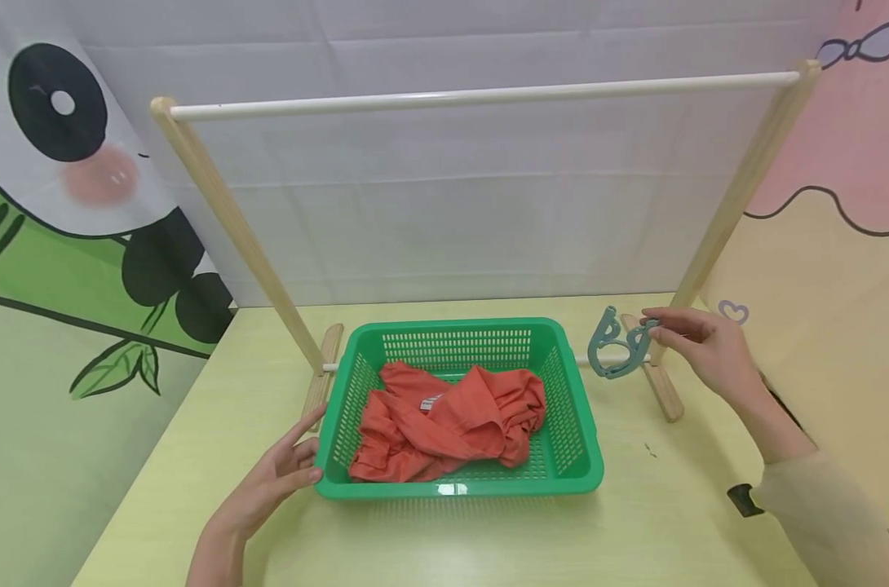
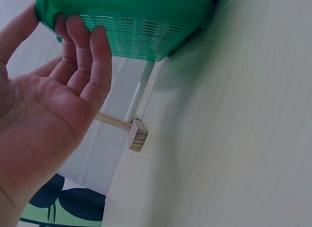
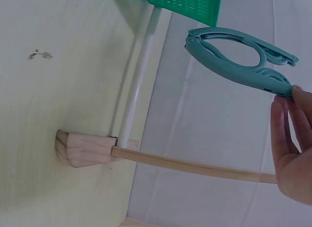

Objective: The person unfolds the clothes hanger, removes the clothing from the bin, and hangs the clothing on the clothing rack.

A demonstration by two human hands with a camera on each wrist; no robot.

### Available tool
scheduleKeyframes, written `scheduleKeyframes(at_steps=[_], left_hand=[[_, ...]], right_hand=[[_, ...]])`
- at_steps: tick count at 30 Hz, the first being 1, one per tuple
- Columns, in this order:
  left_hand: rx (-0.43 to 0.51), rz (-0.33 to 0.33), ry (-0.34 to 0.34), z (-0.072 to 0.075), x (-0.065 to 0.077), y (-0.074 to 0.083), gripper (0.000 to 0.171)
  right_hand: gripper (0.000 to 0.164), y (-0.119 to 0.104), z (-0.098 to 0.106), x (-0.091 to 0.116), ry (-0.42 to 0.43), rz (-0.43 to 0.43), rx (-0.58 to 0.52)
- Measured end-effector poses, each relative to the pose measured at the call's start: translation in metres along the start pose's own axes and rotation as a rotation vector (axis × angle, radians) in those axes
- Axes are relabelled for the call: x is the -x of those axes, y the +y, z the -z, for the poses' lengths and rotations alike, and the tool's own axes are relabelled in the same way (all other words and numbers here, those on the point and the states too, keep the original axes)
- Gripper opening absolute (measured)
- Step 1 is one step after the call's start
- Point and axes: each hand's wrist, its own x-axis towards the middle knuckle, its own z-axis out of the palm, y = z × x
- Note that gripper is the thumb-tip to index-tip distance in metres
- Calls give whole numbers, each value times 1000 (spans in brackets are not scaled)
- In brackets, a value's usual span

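A pale wall [image 1: 430,220] hangs at the far side, with cartoon drawings on the left and right sides, and a light yellow table [image 1: 474,546] stretches before it. In the head view, a wooden rack [image 1: 488,95] with a white top rail stands at the far side of the table, one foot on the left and one on the right. Nearer, in the middle, sits a green basket [image 1: 459,489], and in it lies a crumpled red garment [image 1: 444,432] with a small white label [image 1: 430,402] showing. The left hand [image 1: 272,477] is at the basket's left side, near the corner, its fingers loosely spread and touching the rim without wrapping round it. The right hand [image 1: 709,350] holds a folded teal hanger [image 1: 621,369] in the air to the right of the basket, by the rack's right foot.

In the left wrist view, the palm is turned to the camera; the thumb touches the basket's edge, and the other fingers bend gently against or close by its slotted wall. Beyond are the rack's left foot and white lower bar.

In the right wrist view, the thumb and fingertips pinch the end of one hanger arm. The hanger's two arms fold toward each other, slightly apart at the tips. A small dark mark [image 3: 40,54] shows on the table.
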Motion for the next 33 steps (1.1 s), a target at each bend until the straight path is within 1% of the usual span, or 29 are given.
scheduleKeyframes(at_steps=[5,9,12,15,23,33], left_hand=[[8,-11,-13,1,0,-1,76],[9,-15,-14,1,1,-2,76],[10,-12,-13,0,2,-2,76],[14,-9,-16,0,2,-1,76],[13,-2,-19,0,1,0,77],[19,-1,-27,0,1,0,76]], right_hand=[[27,-12,1,-11,15,62,-30],[29,-20,0,-19,20,58,-88],[29,-27,0,-24,35,55,-101],[29,-34,-2,-28,50,74,-112],[28,-53,-16,-35,63,170,-167],[27,-86,-34,-46,130,216,-247]])
